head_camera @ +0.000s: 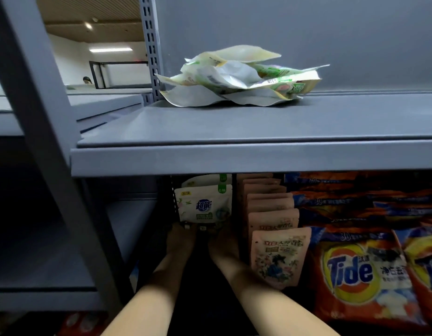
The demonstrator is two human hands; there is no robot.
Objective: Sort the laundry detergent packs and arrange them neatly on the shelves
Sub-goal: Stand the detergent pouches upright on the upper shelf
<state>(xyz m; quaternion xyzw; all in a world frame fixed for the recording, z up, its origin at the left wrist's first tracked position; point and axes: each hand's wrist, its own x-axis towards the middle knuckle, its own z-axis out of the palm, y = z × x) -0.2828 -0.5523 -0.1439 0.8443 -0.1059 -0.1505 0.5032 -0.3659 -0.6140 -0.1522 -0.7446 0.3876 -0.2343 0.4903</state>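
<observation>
A: Reaching under the grey upper shelf, both hands meet the white pouch at its lower edge, left hand and right hand.

B: Gripping it?

A: Fingers are in shadow; I cannot tell.

B: Neighbours?

A: Pink pouches in a row just beside it, orange Tide bags further right. Crumpled green-and-white packs lie heaped on the upper shelf.

The orange bag on the lower shelf reads "Tide" in blue with "30" on its top band, the white pouch carries blue characters "超能" and a green corner tag that seems to read "6", while the pink pouch print is too blurred.
</observation>
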